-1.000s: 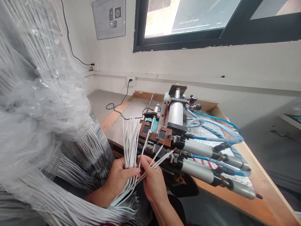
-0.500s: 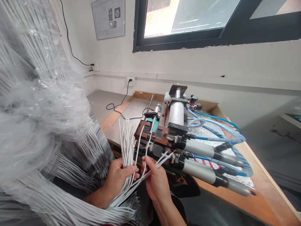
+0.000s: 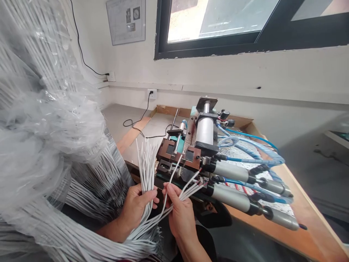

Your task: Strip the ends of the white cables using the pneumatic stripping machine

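Note:
My left hand [image 3: 139, 203] is closed around an upright bundle of white cables [image 3: 147, 163], their cut ends fanning out above the thumb. Between thumb and fingers, my right hand [image 3: 178, 207] pinches a single white cable [image 3: 172, 174]; its tip points up at the jaws of a pneumatic machine [image 3: 188, 158]. Several more cables [image 3: 191, 189] lie across the right hand and stick out to the right, some with reddish ends. Both brown jaw blocks stand apart, with a gap between them. Below the hands, the cables run back into a large bunch at lower left.
Plastic-wrapped cable bunches [image 3: 54, 145] fill the left side. Silver air cylinders [image 3: 231, 171] and blue hoses [image 3: 253, 153] extend to the right of the machine. It sits on a wooden-edged bench [image 3: 302, 207] below a window. A black cord [image 3: 148, 109] runs to a wall socket.
The machine's jaws have moved apart, and the right-hand cylinders' rear rods stick out further. The pinched cable has shifted right, out of the jaws. More cables now lie across my right hand.

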